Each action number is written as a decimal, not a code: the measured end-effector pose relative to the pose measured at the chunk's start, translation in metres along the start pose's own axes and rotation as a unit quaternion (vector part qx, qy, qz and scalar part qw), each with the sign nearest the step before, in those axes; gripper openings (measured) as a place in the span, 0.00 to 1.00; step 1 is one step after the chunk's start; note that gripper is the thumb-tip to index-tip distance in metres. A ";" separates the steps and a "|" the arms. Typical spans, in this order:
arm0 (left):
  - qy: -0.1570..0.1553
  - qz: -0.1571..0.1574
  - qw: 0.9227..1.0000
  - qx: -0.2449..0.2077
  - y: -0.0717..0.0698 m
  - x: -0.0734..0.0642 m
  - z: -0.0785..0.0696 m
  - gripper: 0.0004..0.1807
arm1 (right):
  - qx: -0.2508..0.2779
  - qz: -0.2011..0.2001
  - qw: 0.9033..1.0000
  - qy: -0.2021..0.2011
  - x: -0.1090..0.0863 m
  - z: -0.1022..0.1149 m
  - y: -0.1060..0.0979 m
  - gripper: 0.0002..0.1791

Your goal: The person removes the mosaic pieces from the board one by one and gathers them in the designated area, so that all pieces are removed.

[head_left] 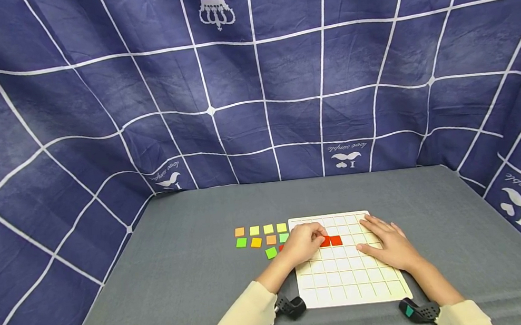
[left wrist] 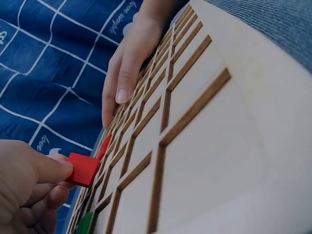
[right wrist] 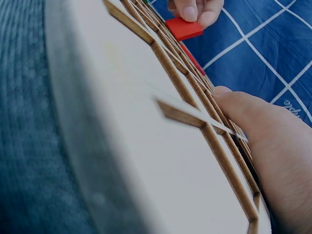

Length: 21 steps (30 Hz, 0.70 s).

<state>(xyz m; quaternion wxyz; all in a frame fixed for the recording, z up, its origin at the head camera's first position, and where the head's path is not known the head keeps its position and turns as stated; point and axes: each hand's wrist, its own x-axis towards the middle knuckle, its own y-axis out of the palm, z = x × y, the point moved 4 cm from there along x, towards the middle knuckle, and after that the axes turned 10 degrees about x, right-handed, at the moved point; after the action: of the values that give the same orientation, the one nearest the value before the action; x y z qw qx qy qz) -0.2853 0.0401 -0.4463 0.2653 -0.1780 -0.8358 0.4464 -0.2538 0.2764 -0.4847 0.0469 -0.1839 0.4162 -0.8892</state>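
Observation:
A pale wooden grid board lies on the table. My left hand is over its left half and pinches a red square tile between thumb and fingers; the tile is tilted at the grid. Just right of it, another red tile lies on the board. In the left wrist view a green tile shows low down near the left hand. My right hand rests on the board's right edge with fingers spread, thumb on the grid, holding no tile.
Left of the board, loose square tiles lie in rough rows: orange, yellow, green and others. The left forearm partly hides the nearest ones. A grey cloth covers the table, and a blue checked curtain hangs behind it.

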 end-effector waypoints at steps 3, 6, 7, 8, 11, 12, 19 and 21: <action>-0.002 0.001 1.000 -0.009 -0.002 -0.001 0.003 0.03 | 0.000 0.001 1.000 0.000 0.000 0.000 0.000 0.41; -0.006 0.003 1.000 -0.019 -0.005 -0.004 0.007 0.03 | 0.003 0.001 1.000 -0.003 0.000 0.000 0.000 0.41; -0.007 0.005 1.000 -0.021 -0.006 -0.004 0.008 0.03 | 0.003 0.000 1.000 -0.004 0.000 0.000 0.000 0.41; -0.008 0.006 1.000 -0.025 -0.007 -0.005 0.009 0.03 | 0.000 -0.001 1.000 -0.006 0.000 0.000 0.000 0.41; -0.011 0.010 0.999 -0.032 -0.011 -0.008 0.011 0.03 | -0.001 -0.003 1.000 -0.008 -0.001 0.001 -0.001 0.41; -0.012 0.012 0.999 -0.034 -0.012 -0.009 0.012 0.03 | -0.001 -0.003 1.000 -0.008 -0.001 0.001 -0.001 0.41; -0.023 0.014 0.999 -0.036 -0.019 -0.013 0.019 0.03 | 0.000 0.002 1.000 -0.004 0.000 0.002 -0.001 0.41; -0.024 0.013 0.999 -0.036 -0.022 -0.014 0.021 0.04 | 0.000 0.004 1.000 -0.003 0.000 0.001 -0.001 0.41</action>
<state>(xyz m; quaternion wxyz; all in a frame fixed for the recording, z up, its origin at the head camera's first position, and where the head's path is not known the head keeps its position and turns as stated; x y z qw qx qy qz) -0.2875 0.0074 -0.4416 0.2325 -0.1878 -0.8551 0.4236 -0.2530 0.2761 -0.4834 0.0517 -0.1848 0.4171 -0.8883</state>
